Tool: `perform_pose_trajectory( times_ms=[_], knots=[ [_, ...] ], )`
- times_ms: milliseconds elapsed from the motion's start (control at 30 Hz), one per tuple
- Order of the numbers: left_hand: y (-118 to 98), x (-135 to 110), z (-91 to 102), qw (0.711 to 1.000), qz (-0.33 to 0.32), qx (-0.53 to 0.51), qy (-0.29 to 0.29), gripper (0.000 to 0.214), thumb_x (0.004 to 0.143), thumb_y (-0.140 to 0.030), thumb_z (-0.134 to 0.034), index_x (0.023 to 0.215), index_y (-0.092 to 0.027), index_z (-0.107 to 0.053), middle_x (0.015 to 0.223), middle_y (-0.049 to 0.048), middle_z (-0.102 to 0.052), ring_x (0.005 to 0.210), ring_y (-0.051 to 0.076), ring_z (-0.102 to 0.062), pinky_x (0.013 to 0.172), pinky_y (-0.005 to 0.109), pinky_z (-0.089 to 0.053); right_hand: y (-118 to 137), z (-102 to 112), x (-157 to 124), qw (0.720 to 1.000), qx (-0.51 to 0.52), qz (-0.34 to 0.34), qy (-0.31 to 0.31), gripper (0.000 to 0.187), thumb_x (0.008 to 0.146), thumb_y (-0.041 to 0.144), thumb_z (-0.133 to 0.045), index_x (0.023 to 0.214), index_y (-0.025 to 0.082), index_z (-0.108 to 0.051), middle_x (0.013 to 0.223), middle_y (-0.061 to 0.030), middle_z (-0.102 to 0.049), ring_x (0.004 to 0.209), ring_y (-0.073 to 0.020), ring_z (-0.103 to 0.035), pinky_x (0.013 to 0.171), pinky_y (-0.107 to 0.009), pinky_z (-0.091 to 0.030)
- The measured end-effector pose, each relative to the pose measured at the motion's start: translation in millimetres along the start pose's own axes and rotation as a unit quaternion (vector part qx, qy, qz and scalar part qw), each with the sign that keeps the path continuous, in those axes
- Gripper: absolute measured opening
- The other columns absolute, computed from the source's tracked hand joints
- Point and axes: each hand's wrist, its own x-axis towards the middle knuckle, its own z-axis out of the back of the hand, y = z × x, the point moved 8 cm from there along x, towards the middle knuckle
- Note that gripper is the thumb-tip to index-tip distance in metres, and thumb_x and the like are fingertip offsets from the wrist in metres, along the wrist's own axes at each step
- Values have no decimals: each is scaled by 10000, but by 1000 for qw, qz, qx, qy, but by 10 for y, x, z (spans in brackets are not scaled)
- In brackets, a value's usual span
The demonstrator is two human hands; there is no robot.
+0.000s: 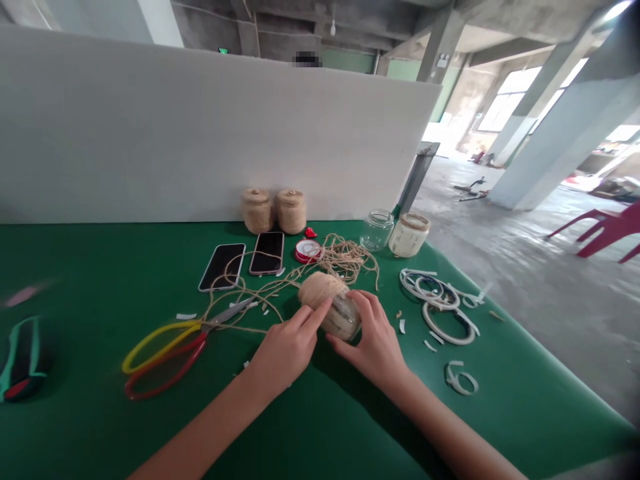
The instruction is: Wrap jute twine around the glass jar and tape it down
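A glass jar (341,319), partly wrapped in tan twine, lies tilted between my hands above the green table. My right hand (373,340) grips its bare glass end, thumb below and fingers over the top. My left hand (293,337) is closed at the near side, fingers pressed where the wrapping meets the glass. A strand of twine (245,328) runs from near my left hand toward the scissors (200,333), which have one yellow and one red handle. Behind the jar lies a loose heap of twine (350,257).
Two twine-covered jars (257,212) stand against the white partition (215,140). Two phones (223,267) lie before them, near a red-rimmed tape roll (308,251). A clear jar (377,230) and a whitish jar (410,235) stand right, behind tape rings (430,287). A cutter (24,360) lies far left.
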Motion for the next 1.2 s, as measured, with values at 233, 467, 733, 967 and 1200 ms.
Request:
perform_pose_trajectory(
  times_ms=[233, 467, 733, 967, 1200],
  knots=[
    [-60, -69, 150, 996, -16, 70, -51, 507, 888, -115, -343, 1381, -224, -298, 762, 5, -595, 639, 128, -604, 569, 223, -487, -15, -61, -5, 995, 72, -49, 49, 557, 730, 419, -603, 1199, 235, -365, 1125, -64, -542, 982, -224, -574, 791, -352, -493],
    [-78, -96, 153, 992, -28, 99, -76, 486, 883, -108, -354, 1361, -194, -339, 673, -9, -595, 557, 112, -584, 523, 207, -468, 12, -17, 14, 996, -82, 21, 37, 688, 759, 576, -521, 1288, 170, -350, 1229, -148, -526, 1171, -336, -457, 946, -516, -374],
    [-69, -81, 135, 993, -27, 85, -83, 517, 871, -80, -350, 1371, -209, -317, 743, 4, -641, 621, 120, -618, 577, 222, -508, 203, -80, -65, 989, -80, 117, 37, 646, 704, 374, -628, 1266, 191, -367, 1281, -142, -400, 1170, -298, -413, 900, -445, -457],
    [-40, -101, 211, 987, -35, 135, -79, 514, 858, -88, -377, 1355, -214, -353, 711, -1, -607, 614, 125, -595, 585, 239, -492, 91, -53, -30, 998, -26, 35, 45, 636, 708, 401, -628, 1256, 230, -355, 1223, -111, -429, 1091, -274, -481, 810, -429, -514],
    [-56, -125, 265, 983, -52, 162, -68, 464, 863, -88, -353, 1317, -174, -403, 660, -12, -583, 513, 103, -560, 455, 196, -407, 60, -52, -24, 999, -25, 14, 46, 742, 718, 409, -624, 1361, 288, -274, 1207, -106, -423, 1084, -287, -488, 760, -429, -525]
  ],
)
